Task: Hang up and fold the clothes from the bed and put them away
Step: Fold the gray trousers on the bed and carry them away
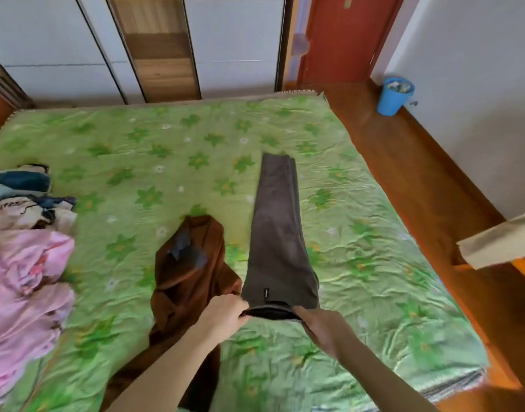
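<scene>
A pair of grey-brown trousers point(280, 233) lies stretched out lengthwise on the green flowered bedspread point(166, 150), legs laid one on the other and pointing toward the far edge of the bed, waistband nearest the person. A small dark tag sits near the waistband; its writing is too small to read. The left hand point(225, 313) grips the left end of the waistband with curled fingers, and the right hand point(320, 325) pinches the right end, the band held between them just above the bedspread.

Just beside the trousers on the left, and touching them near the waist, lies a crumpled brown garment point(190, 281) with a bluish patch on it. Well apart, at the bed's left edge, is a heap of clothes point(23, 248): pink pieces in front, a cream item with dark lettering that cannot be made out, and blue fabric behind.

Beyond the bed stands a wardrobe point(136, 46) with white and wood-grain panels. On the wooden floor at the right, near the wall, a blue bin point(392, 98) holds what looks like mixed rubbish, not clear enough to name. An orange-red door point(341, 37) is next to it.
</scene>
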`<state>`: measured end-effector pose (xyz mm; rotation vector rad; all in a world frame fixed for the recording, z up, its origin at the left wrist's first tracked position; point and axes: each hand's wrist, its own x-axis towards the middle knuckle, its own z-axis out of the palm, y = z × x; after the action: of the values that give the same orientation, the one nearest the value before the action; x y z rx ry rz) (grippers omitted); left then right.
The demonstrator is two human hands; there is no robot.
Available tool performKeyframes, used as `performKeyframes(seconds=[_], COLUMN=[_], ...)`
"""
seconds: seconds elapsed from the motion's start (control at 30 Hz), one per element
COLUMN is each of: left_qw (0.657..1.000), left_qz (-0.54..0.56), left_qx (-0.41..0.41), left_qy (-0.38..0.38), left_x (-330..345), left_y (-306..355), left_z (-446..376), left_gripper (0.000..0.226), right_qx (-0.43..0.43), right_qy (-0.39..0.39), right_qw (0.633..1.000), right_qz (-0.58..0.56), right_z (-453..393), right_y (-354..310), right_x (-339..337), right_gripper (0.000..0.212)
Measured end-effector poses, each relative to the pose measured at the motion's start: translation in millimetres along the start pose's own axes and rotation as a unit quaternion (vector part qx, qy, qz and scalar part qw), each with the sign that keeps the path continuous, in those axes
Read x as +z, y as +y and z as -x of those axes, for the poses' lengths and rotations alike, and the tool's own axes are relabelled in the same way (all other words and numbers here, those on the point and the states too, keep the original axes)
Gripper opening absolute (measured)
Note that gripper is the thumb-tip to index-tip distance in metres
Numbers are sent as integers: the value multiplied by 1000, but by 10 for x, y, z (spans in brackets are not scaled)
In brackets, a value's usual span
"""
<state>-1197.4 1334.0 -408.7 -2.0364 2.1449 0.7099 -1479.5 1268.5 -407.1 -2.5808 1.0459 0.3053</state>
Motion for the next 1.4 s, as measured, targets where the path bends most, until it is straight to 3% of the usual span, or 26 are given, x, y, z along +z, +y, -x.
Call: performKeyframes(seconds=[0.2,0.37,0.47,0.6,0.7,0.87,1.0,1.17,1.33,1.4], left_qw=[997,995,999,994,989,989,990,990,988,983], left_qz=[14,20,49,46,43,41,27,31,49,68], left_qx=[1,6,7,24,-1,-28,15,22,62,104], left_qy=[-69,-95,-19,95,139,137,136,137,136,132], left_x=[859,1596,2021,2389,2571,2962,3293,3310,3205,3171], left_y=[111,21,-63,-205,-271,-290,-304,-330,-457,-583], left_z=[93,18,-86,-465,-882,-1237,-1261,-1262,-1167,-1116], left_gripper=[26,45,57,64,70,73,72,73,66,65], right_qx=[23,35,-9,-25,44,140,192,148,-24,-62], right_qy=[-101,-152,-102,98,191,152,127,122,161,152], right_qw=[994,988,994,991,977,978,973,980,986,986], right_qz=[31,0,-33,-90,-87,-30,-30,-60,-32,-2], right_z=[104,6,-64,-360,-859,-1443,-1418,-1351,-895,-670], right_y=[-100,-110,-129,-50,125,454,670,720,806,921], right_x=[967,1731,2102,2464,2526,2741,3040,3007,2968,3028], right_gripper=[65,58,53,25,37,66,79,75,59,85])
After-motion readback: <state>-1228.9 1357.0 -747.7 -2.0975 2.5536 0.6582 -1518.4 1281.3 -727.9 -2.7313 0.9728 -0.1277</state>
